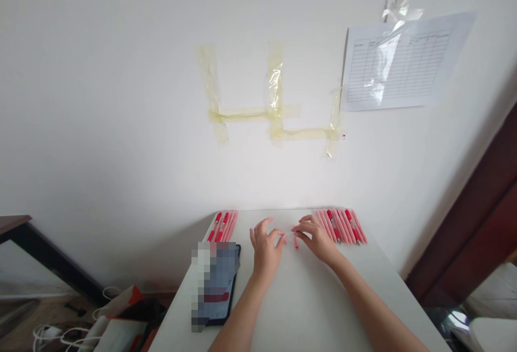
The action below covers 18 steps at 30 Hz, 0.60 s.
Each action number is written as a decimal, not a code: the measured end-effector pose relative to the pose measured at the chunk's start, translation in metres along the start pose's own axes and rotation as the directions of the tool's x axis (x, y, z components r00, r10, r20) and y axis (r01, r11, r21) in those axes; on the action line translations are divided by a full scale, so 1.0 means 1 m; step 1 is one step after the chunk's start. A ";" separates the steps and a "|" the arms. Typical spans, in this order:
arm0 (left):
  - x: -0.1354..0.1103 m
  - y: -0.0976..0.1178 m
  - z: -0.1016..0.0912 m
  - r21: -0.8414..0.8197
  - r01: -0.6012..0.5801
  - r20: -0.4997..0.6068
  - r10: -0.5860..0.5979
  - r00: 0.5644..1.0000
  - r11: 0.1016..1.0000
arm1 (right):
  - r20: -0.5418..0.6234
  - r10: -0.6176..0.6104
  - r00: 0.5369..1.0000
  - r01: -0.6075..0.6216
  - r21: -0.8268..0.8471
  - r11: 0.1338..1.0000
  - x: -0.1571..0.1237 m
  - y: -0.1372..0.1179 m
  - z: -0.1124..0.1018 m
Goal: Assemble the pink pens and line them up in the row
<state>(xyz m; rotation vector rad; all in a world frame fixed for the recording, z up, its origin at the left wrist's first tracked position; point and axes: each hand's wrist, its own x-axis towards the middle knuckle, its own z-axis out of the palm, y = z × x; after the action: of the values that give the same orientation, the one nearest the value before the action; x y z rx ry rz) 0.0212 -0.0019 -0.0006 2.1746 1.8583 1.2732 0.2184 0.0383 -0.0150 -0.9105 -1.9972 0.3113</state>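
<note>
Between your left hand (pixel 265 249) and right hand (pixel 318 239): a thin pale piece (pixel 289 233).
Both pinch it narrowly; a pink tube (pixel 296 242) lies just by the right.

We see a smooth, faintly sheened surface on the bench (pixel 299 303), plastic-looking pens (pixel 341 226) on it, and a phone (pixel 218 309) with a glassy, smooth screen. Behind these we have a matt, smooth wall (pixel 121 98) bearing shiny, wrinkled plastic tape (pixel 276 80) and a printed paper sheet (pixel 404 66). The dark reddish panel (pixel 464 222) resembles wood.
</note>
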 end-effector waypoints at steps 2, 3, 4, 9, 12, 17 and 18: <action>0.001 -0.002 -0.001 0.030 0.041 -0.021 -0.041 0.999 0.999 | -0.040 0.026 0.999 -0.026 -0.003 1.000 -0.001 0.007 -0.004; 0.001 -0.003 -0.002 0.044 0.062 -0.028 -0.061 0.998 0.997 | -0.062 0.041 0.997 -0.041 -0.009 0.999 -0.002 0.010 -0.006; 0.002 -0.004 -0.002 0.055 0.081 -0.032 -0.079 0.996 0.995 | -0.085 0.054 0.995 -0.056 -0.017 0.998 -0.002 0.013 -0.009; 0.003 -0.006 -0.003 0.075 0.119 -0.032 -0.117 0.993 0.990 | -0.163 0.087 0.983 -0.092 -0.026 0.995 -0.003 0.024 -0.015; 0.002 -0.005 -0.003 0.062 0.115 -0.025 -0.114 0.993 0.991 | -0.143 0.080 0.986 -0.085 -0.026 0.996 -0.003 0.024 -0.013; 0.002 -0.004 -0.003 0.060 0.114 -0.017 -0.113 0.993 0.992 | -0.123 0.063 0.990 -0.067 -0.030 0.997 -0.002 0.023 -0.011; 0.002 -0.004 -0.004 0.060 0.113 -0.016 -0.112 0.994 0.992 | -0.120 0.057 0.991 -0.061 -0.029 0.998 -0.002 0.022 -0.012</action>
<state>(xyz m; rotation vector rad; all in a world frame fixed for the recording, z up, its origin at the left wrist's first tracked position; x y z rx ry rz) 0.0161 -0.0005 0.0013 2.0603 2.0186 1.2287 0.2392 0.0508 -0.0215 -0.9876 -1.8731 0.2525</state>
